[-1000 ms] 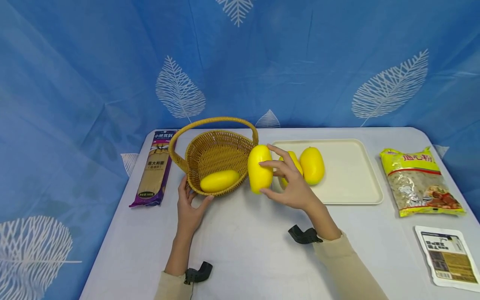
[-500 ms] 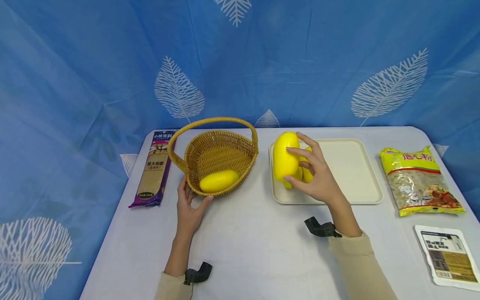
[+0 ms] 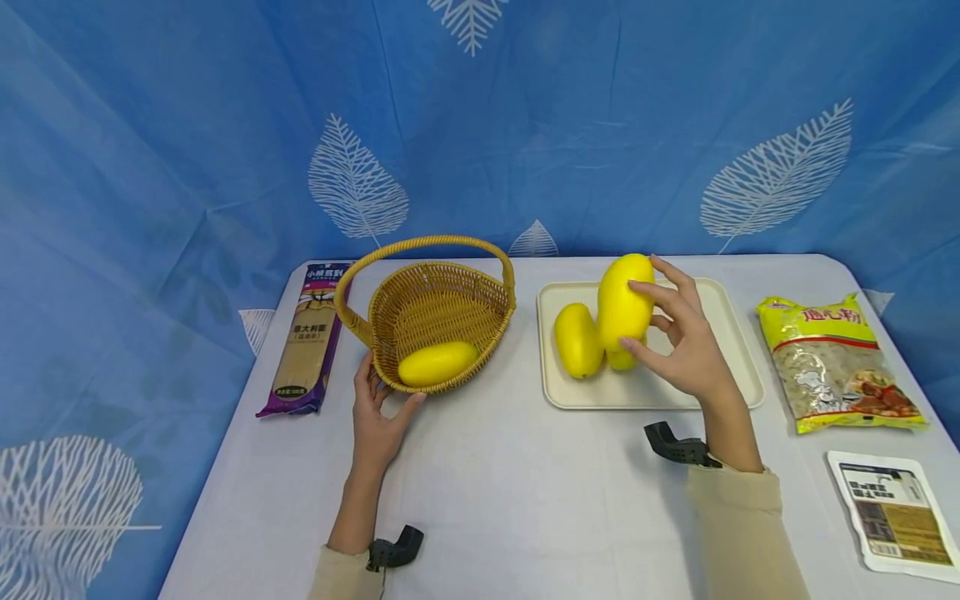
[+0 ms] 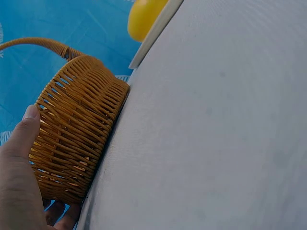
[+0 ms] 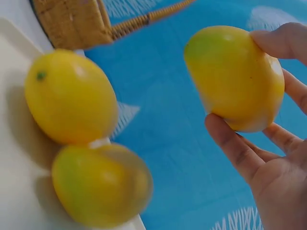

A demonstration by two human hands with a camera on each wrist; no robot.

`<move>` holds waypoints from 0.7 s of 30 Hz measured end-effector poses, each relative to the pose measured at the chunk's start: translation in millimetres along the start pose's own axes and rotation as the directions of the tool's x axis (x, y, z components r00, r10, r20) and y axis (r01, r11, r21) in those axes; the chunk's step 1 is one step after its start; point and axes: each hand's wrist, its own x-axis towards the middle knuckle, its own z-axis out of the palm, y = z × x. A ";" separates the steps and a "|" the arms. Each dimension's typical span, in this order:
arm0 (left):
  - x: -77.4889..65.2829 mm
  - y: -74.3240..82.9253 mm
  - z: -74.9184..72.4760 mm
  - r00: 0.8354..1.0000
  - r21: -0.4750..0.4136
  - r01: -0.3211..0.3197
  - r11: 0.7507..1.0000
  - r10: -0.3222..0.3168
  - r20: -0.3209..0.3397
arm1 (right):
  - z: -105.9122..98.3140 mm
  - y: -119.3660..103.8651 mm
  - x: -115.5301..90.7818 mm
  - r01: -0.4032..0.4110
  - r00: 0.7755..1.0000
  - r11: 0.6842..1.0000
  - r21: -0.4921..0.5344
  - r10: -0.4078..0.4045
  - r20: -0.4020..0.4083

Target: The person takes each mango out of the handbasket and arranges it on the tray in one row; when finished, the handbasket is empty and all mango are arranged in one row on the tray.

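My right hand (image 3: pixel 690 354) holds a yellow mango (image 3: pixel 626 300) above the cream tray (image 3: pixel 705 392), its thumb and fingertips on the fruit's sides. In the right wrist view this mango (image 5: pixel 235 79) shows a greenish end. Two more mangoes lie on the tray: one mango (image 3: pixel 578 342) at the left in full sight, the other (image 3: pixel 621 361) mostly hidden under the held one. My left hand (image 3: pixel 377 421) grips the near left side of a wicker basket (image 3: pixel 420 287), thumb at the rim (image 4: pixel 29 115), fingers beneath. Inside the basket lies another mango (image 3: pixel 438 363).
Left of the basket lies a purple pack of spaghetti (image 3: pixel 307 342). A yellow bag of macaroni (image 3: pixel 840 362) sits right of the tray, with a white flat pouch (image 3: pixel 894 515) nearer the front edge. The basket's tall arched handle (image 3: pixel 423 242) rises over its opening.
My right hand has carried the mango rightward from beside the basket to over the tray, uncovering the left mango there. My left hand and the basket have stayed in place.
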 end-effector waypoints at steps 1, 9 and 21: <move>-0.1 0.0 -0.1 1.000 -0.001 0.000 1.000 0.000 0.000 | -4.2 4.5 -1.4 0.000 1.000 1.000 0.011 0.001 -0.006; 0.2 0.8 0.3 1.000 -0.004 0.003 1.000 -0.003 0.001 | -38.9 39.6 -17.1 -0.028 0.999 0.997 0.070 0.030 -0.033; -0.7 0.1 0.7 1.000 0.002 0.012 1.000 -0.012 -0.002 | -63.8 63.9 -37.0 -0.196 0.980 0.974 0.115 0.197 -0.002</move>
